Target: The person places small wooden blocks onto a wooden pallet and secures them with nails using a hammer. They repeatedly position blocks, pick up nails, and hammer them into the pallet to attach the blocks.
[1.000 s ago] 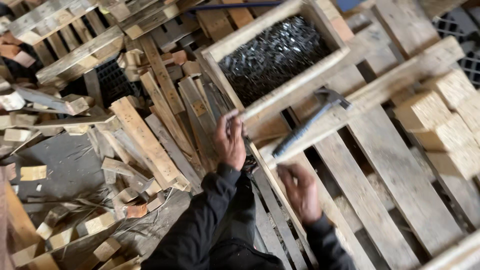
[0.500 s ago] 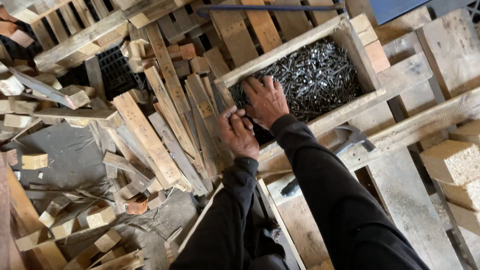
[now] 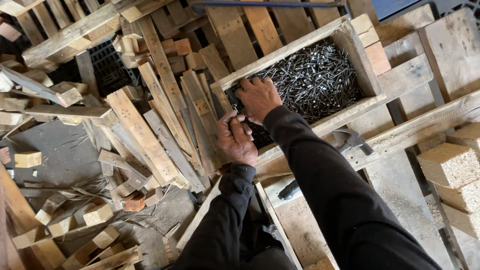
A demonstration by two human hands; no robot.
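A wooden box (image 3: 285,52) filled with dark nails (image 3: 320,75) rests on stacked pallets. My right hand (image 3: 258,98) lies palm down in the box's near left corner, fingers curled into the nails. My left hand (image 3: 235,137) sits just below it at the box's corner, fingers closed around what look like a few nails. A hammer (image 3: 351,138) with a dark handle lies loose on a plank right of my right arm, partly hidden by the sleeve.
Loose planks (image 3: 142,132) and small wood blocks (image 3: 97,214) litter the grey floor at left. Pressed-chip blocks (image 3: 447,165) stand at the right edge. Pallet boards (image 3: 440,55) run behind and beside the box.
One second ago my right hand held the hammer; it now lies on the plank. My right hand has reached into the nail box and drawn in beside my left hand.
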